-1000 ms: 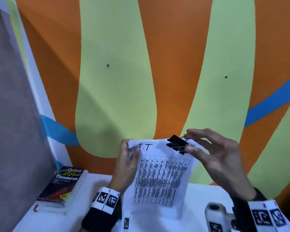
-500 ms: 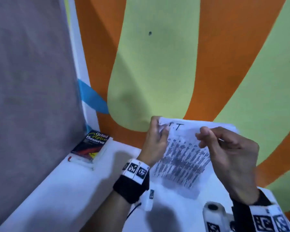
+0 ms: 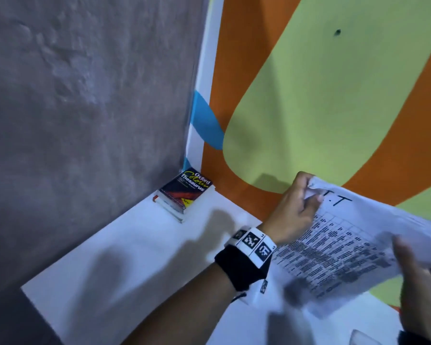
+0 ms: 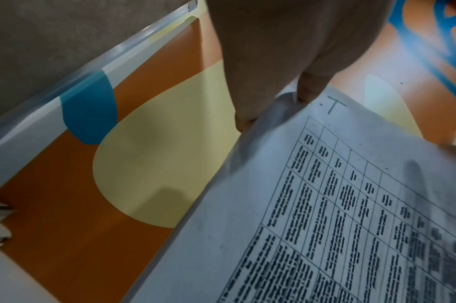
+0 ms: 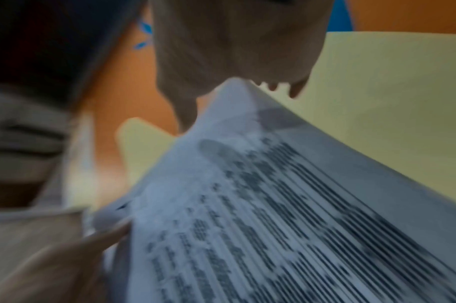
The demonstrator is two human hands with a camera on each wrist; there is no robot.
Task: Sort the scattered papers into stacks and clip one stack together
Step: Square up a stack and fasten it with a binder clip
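I see two hands, both on the one stack of papers (image 3: pixel 353 247). My left hand (image 3: pixel 292 215) pinches the stack's top corner, thumb over the front sheet and fingers curled behind, at about two o'clock in the head view. My right hand (image 3: pixel 418 290), blurred at four o'clock, grips the stack's other side; the right wrist view shows its thumb (image 5: pixel 188 106) pressed on the printed face with fingers behind. The stack is held tilted in the air above the white table (image 3: pixel 135 265); how many sheets it has I cannot tell, nor whether a clip is on it. The top sheet carries a printed grid and a handwritten "T". One book (image 3: pixel 186 191), a thesaurus, lies at eleven o'clock in the table's far corner, well apart from the hands. Behind it stand a grey wall (image 3: pixel 85 108) and a painted wall (image 3: pixel 309 95).
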